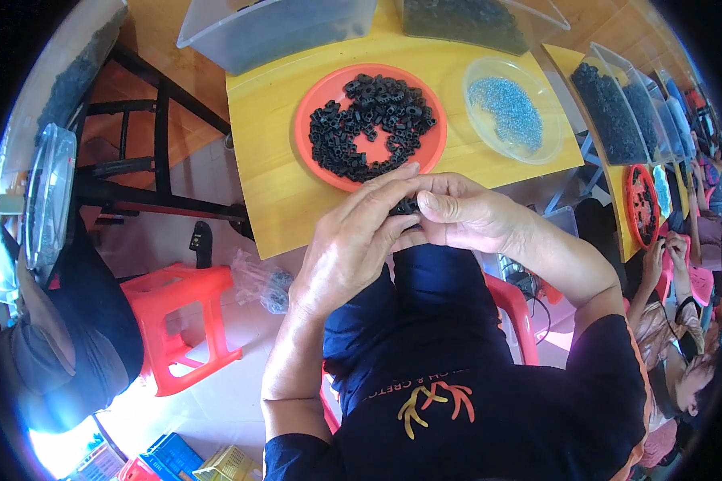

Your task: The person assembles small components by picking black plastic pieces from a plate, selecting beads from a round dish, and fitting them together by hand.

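Between my two hands, at the table's near edge, is a small black plastic part (407, 206). My left hand (361, 220) is closed on it from the left, its fingers bent over the top. From the right, my right hand (465, 212) also grips it, thumb pressed near the part. The fingers hide most of its shape. Just beyond my hands sits a round orange-red tray (303, 148) with a heap of small black plastic parts (381, 104). To its right stands a clear round bowl (547, 148) of small bluish, shiny pieces (505, 108).
Clear plastic bins (273, 36) with dark contents line the yellow table's (265, 192) far side. A red stool (172, 293) stands left, beside a seated person (64, 345). Another person (682, 337) works at the right by a red tray (642, 204). Baskets (172, 457) lie lower left.
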The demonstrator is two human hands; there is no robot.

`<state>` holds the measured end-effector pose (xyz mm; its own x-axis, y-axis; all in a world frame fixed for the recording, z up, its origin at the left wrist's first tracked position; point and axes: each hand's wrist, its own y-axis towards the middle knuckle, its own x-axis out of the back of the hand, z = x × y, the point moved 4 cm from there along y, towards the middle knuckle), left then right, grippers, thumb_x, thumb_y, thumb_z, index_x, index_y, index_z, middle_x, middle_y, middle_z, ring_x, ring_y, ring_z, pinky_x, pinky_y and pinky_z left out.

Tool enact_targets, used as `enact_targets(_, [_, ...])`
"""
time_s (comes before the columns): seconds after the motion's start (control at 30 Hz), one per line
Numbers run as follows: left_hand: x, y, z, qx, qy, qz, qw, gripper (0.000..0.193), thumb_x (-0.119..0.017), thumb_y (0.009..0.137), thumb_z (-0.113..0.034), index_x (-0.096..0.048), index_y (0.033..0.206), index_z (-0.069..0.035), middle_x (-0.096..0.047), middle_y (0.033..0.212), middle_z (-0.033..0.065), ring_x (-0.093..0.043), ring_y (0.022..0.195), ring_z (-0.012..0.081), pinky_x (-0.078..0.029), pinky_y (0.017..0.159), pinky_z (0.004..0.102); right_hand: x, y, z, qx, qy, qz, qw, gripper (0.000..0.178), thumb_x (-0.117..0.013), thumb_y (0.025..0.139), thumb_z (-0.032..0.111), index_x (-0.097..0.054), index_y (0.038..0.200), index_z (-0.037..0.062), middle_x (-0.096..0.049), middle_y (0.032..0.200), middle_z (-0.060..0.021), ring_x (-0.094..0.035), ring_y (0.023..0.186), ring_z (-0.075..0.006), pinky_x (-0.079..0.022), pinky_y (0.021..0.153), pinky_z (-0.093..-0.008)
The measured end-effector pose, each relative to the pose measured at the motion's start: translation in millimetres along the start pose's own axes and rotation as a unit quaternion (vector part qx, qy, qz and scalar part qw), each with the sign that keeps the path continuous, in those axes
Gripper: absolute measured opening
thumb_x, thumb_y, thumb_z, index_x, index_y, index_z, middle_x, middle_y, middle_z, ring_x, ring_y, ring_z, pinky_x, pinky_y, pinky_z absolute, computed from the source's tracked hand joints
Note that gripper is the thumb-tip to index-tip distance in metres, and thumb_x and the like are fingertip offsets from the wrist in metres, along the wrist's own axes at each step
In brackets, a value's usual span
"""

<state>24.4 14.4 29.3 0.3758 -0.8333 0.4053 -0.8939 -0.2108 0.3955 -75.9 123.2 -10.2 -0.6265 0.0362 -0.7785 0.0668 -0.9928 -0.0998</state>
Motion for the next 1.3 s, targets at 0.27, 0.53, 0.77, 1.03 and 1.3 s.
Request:
enact_targets(0.27, [-2,11,1,-0.029,0.042,0.042,0.998,0.039,-0.067,0.083,-0.001,-0.058,0.121,-0.001,-0.062,0.122,0.0203,-0.061,0.114,0.0351,-0.053,0.090,0.0398,3,-4,3,0.015,-0.019,-0.041,0.999,0.039,-0.055,0.099,0.030,-0.051,0.128,0.0045,-0.057,0.127,-0.0094,-0.056,0.119,-0.0223,-0.045,0.104,-0.0445])
enact_targets(0.53, [93,105,41,0.038,0.084,-0.107,0.990,0.027,-0.072,0.084,-0.014,-0.070,0.108,-0.002,-0.067,0.085,0.0058,-0.059,0.072,0.0114,-0.046,0.064,0.0248,19,-30,11,0.073,-0.318,-0.207,0.922,0.029,-0.057,0.099,0.026,-0.063,0.112,0.0013,-0.067,0.102,-0.0063,-0.064,0.089,-0.0136,-0.054,0.080,-0.0297])
enact_targets(0.77, [191,234,71,0.021,0.406,-0.135,0.904,0.048,-0.069,0.084,-0.042,-0.068,0.118,-0.007,-0.070,0.090,0.0106,-0.066,0.081,0.0185,-0.051,0.075,0.0319,38,-55,42,0.307,-0.657,-0.307,0.616,0.012,-0.062,0.092,0.009,-0.066,0.098,0.0008,-0.066,0.092,-0.0130,-0.064,0.076,-0.0238,-0.052,0.066,-0.0309])
enact_targets(1.03, [72,171,61,-0.028,0.271,0.059,0.960,0.015,-0.068,0.083,-0.016,-0.070,0.090,-0.003,-0.068,0.082,0.0131,-0.066,0.077,0.0264,-0.052,0.073,0.0365,65,-62,35,0.319,-0.659,-0.296,0.613,0.009,-0.063,0.089,0.007,-0.065,0.093,0.0002,-0.065,0.085,-0.0132,-0.065,0.076,-0.0275,-0.052,0.066,-0.0338])
enact_targets(1.3, [14,125,88,0.027,0.329,0.137,0.934,0.015,-0.069,0.082,-0.015,-0.064,0.092,-0.005,-0.062,0.087,0.0126,-0.063,0.081,0.0311,-0.049,0.071,0.0417,60,-63,33,0.349,-0.688,-0.255,0.584,0.008,-0.064,0.087,0.006,-0.066,0.092,0.0009,-0.065,0.086,-0.0127,-0.065,0.077,-0.0296,-0.052,0.066,-0.0359])
